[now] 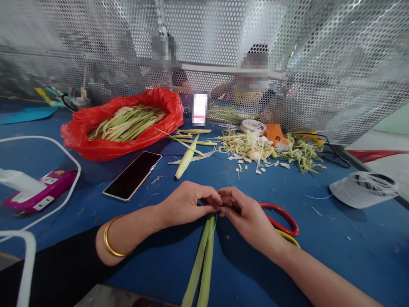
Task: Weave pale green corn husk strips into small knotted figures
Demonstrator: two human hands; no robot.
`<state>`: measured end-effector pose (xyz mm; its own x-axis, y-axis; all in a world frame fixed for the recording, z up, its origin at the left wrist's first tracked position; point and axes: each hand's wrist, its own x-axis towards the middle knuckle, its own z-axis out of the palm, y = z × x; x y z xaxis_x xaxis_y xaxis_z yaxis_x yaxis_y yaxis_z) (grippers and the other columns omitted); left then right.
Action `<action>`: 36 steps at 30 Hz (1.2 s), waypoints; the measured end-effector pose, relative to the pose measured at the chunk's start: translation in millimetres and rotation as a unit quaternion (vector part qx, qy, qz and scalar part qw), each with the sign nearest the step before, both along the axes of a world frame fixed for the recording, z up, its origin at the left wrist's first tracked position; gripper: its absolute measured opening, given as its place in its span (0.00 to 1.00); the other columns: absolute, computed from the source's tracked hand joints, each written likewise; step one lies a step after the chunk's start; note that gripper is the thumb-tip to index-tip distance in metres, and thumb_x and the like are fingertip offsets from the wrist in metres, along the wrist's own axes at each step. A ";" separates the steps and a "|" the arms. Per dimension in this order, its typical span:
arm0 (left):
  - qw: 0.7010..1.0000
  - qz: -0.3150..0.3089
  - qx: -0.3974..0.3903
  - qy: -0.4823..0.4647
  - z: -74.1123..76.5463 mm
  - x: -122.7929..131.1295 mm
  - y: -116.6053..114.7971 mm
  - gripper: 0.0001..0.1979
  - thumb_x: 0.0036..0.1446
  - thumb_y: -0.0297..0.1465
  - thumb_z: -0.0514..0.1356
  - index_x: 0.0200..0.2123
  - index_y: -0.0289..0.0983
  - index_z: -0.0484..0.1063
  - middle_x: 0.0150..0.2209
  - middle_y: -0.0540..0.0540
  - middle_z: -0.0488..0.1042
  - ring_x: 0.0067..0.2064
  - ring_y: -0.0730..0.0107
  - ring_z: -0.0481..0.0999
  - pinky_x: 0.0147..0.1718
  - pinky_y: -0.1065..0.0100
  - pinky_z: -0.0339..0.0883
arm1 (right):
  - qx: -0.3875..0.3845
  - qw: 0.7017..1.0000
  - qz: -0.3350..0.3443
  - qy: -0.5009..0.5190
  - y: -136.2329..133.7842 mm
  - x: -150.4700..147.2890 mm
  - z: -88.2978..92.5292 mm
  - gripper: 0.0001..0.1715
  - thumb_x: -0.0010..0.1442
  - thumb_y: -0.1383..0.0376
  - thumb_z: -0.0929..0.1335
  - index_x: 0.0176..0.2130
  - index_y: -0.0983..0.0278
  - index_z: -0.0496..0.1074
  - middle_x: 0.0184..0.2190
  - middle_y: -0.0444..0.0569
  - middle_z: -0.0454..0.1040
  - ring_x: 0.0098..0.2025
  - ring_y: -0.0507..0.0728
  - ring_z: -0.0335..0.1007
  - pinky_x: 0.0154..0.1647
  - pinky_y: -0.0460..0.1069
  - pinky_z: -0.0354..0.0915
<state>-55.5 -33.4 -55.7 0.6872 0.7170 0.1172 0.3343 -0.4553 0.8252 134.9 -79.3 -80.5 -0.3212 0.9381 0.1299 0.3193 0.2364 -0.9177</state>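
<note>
My left hand (187, 204), with a gold bangle on its wrist, is closed in a pinch at the top end of long green leaf strips (206, 260). The strips run from the fingertips down past the lower edge of the view. My right hand (247, 213) is pinched too, its fingertips meeting the left ones. From between them a thin pale thread (215, 226) loops down over the strips; the exact hold is partly hidden by the fingers. Behind my right wrist lie scissors with red and yellow handles (289, 219), their blades hidden.
A red plastic bag (128, 149) of leaf stalks stands at back left. Nearby are a black phone (133, 175), a pale husk (188, 157) and a purple power strip (53, 187). Trimmings (252, 147) and a white thread spool (361, 189) lie right. People sit behind a perforated screen (217, 38).
</note>
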 end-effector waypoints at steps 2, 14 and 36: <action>1.000 -0.002 0.015 0.000 -1.8 0.6 -0.8 0.07 0.52 0.23 0.62 0.36 0.35 0.77 0.34 0.48 0.81 0.36 0.73 0.80 0.37 0.75 0.68 | -0.001 1.000 -0.011 -0.005 0.7 -0.9 -1.4 0.14 0.58 0.74 0.63 0.44 0.61 0.67 0.37 0.47 0.79 0.36 0.54 0.76 0.39 0.50 0.70; 0.987 0.087 0.137 0.016 -7.7 4.6 -10.1 0.09 0.53 0.23 0.61 0.39 0.38 0.75 0.34 0.51 0.81 0.36 0.73 0.80 0.37 0.74 0.67 | 0.022 0.996 -0.062 -0.059 1.2 -2.5 2.1 0.13 0.56 0.73 0.66 0.41 0.60 0.68 0.32 0.43 0.80 0.34 0.54 0.77 0.35 0.46 0.67; 0.938 0.064 0.338 0.037 -16.1 2.1 -9.5 0.06 0.60 0.31 0.59 0.31 0.37 0.74 0.31 0.49 0.78 0.35 0.71 0.75 0.35 0.71 0.65 | 0.082 0.996 -0.028 -0.028 4.8 2.1 -2.0 0.05 0.59 0.70 0.68 0.31 0.62 0.73 0.29 0.45 0.68 0.34 0.53 0.66 0.35 0.46 0.62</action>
